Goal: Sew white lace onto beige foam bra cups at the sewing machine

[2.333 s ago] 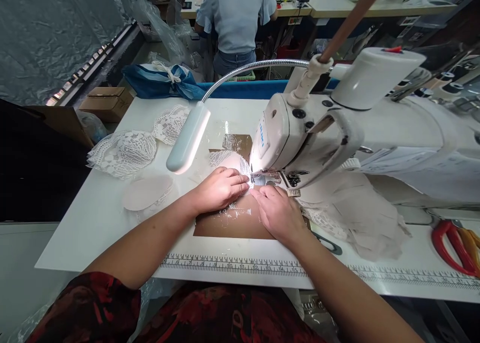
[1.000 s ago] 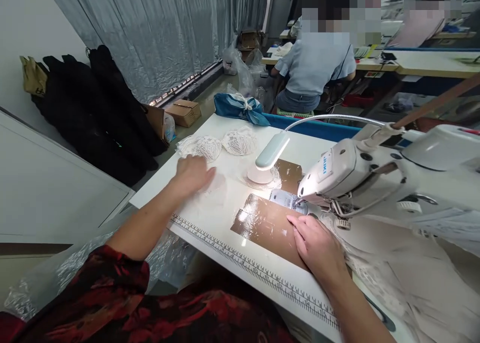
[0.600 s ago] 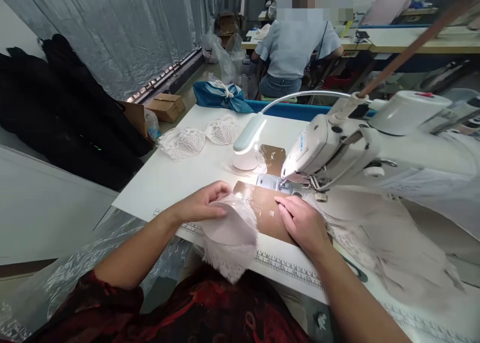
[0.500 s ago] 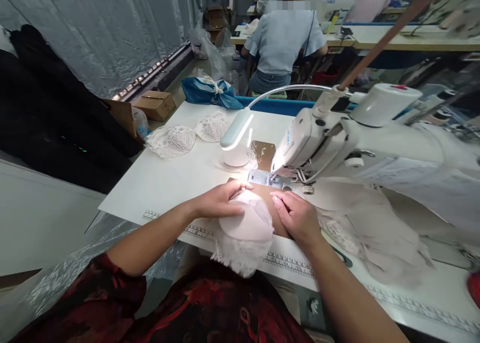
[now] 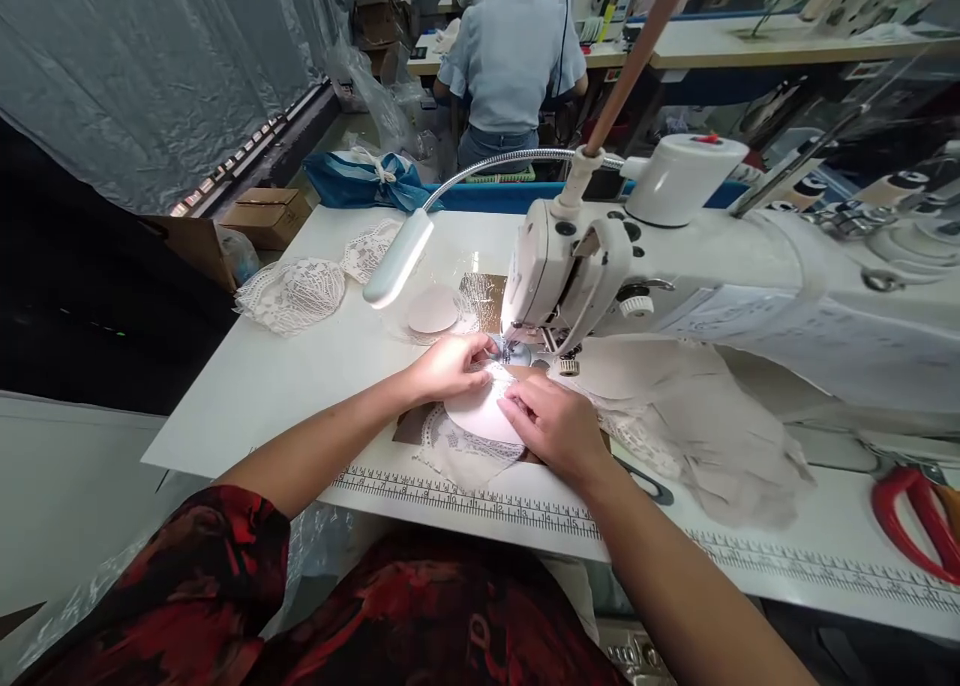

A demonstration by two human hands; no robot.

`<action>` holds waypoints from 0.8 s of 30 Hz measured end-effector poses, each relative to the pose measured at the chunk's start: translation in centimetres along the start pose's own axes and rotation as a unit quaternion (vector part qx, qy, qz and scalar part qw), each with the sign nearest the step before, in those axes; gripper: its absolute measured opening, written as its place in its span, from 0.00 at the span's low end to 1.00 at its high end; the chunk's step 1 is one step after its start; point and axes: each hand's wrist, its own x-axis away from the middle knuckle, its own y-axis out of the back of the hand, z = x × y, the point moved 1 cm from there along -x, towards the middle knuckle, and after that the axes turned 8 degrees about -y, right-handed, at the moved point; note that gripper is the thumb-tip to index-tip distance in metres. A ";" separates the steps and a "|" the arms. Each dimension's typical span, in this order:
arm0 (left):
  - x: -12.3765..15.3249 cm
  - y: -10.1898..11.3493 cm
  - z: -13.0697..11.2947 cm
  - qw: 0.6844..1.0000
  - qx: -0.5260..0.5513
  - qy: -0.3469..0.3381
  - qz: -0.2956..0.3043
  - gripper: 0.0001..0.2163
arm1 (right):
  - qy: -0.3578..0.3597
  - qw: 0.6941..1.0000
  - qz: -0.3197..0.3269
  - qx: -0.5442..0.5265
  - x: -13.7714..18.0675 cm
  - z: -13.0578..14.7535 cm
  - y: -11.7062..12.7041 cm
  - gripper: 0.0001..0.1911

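Observation:
A pale padded cup edged with white lace [image 5: 474, 429] lies on the white table [image 5: 285, 386], right in front of the needle of a white sewing machine [image 5: 675, 266]. My left hand [image 5: 450, 364] pinches the cup's far edge beside the presser foot. My right hand [image 5: 551, 426] presses on the cup's right side, fingers curled over the fabric. Another finished cup [image 5: 432, 309] lies behind, under the lamp [image 5: 399, 258].
Lace pieces [image 5: 294, 291] sit at the table's left. A pile of sewn beige fabric [image 5: 697, 416] trails to the right of the machine. Red-handled scissors [image 5: 915, 511] lie at the far right. A printed ruler [image 5: 465, 501] runs along the near edge. A person in a blue shirt [image 5: 517, 61] sits behind.
My left hand reached left, picked up a lace cup and brought it to the needle. My right hand came onto it. The previous cup now lies behind the lamp.

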 end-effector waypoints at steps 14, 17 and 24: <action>3.1 -1.4 -2.7 0.915 -0.368 -0.160 0.027 0.16 | -0.032 0.991 0.017 0.126 -0.3 -0.1 -0.8 0.14; 2.8 -1.4 -2.2 0.912 -0.368 -0.177 0.050 0.17 | -0.040 0.991 0.013 0.127 -0.3 -0.1 -0.8 0.15; 2.2 -0.5 -1.4 0.922 -0.329 -0.193 0.073 0.24 | -0.058 0.987 0.031 0.146 -0.5 0.2 -0.6 0.18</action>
